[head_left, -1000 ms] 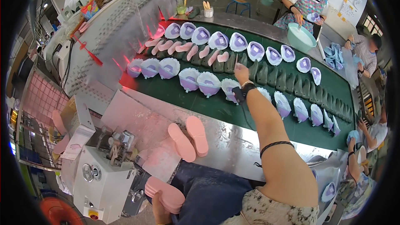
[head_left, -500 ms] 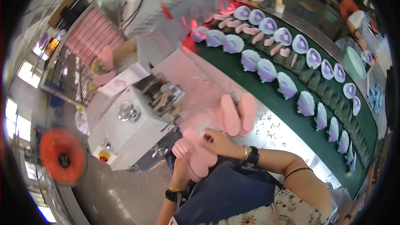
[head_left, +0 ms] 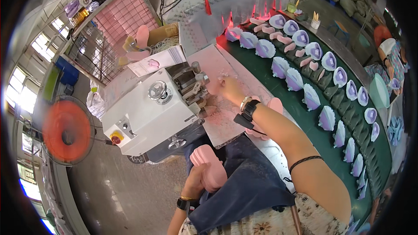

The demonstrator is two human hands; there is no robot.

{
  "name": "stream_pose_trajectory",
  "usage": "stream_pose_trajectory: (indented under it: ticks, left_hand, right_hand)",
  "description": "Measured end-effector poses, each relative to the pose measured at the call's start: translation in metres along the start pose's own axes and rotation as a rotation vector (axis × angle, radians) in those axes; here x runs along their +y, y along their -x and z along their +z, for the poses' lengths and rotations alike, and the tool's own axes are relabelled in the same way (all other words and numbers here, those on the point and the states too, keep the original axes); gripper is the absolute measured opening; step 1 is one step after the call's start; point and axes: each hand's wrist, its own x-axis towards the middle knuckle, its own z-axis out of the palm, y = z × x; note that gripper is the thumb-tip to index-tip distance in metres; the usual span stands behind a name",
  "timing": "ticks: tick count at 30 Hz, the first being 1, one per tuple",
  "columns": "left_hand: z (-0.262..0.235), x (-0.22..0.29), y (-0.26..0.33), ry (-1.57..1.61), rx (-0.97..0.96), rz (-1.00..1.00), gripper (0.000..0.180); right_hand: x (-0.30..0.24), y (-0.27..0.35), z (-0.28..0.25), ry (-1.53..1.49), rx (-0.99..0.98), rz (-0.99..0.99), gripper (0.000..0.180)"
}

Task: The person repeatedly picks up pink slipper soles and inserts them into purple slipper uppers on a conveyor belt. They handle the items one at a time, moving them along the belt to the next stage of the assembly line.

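My left hand (head_left: 196, 181) is closed round a stack of pink shoe soles (head_left: 210, 167), held low over the dark blue cloth on my lap. My right hand (head_left: 231, 90) reaches to the roller end of a white machine (head_left: 146, 113), its fingers pinching a pink sole (head_left: 214, 86) that blends into the pink-dusted tabletop (head_left: 224, 126). More pink soles (head_left: 275, 104) lie on the table, partly hidden behind my right forearm.
A green conveyor (head_left: 296, 117) at the right carries rows of purple-white shoe uppers (head_left: 311, 97) and small pink pieces. An orange fan (head_left: 67, 132) stands at the left. Behind the machine is an open box (head_left: 165, 37). Another person (head_left: 387, 52) works far right.
My right hand has left the stack and moved up and away to the machine's rollers. My left hand keeps the soles, now slightly lower. The view has shifted, showing more of the machine.
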Motion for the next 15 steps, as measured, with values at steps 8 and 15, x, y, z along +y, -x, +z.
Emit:
stream_pose_trajectory:
  ticks: [8, 15]
  left_hand:
    - [-0.019, -0.004, 0.003, 0.057, -0.001, 0.006, 0.042]
    - [-0.026, -0.006, -0.024, -0.027, 0.153, -0.007, 0.033]
  right_hand:
    - [-0.023, -0.011, 0.006, 0.025, 0.131, 0.225, 0.03]
    - [0.028, -0.051, 0.03, -0.409, 0.176, 0.36, 0.041]
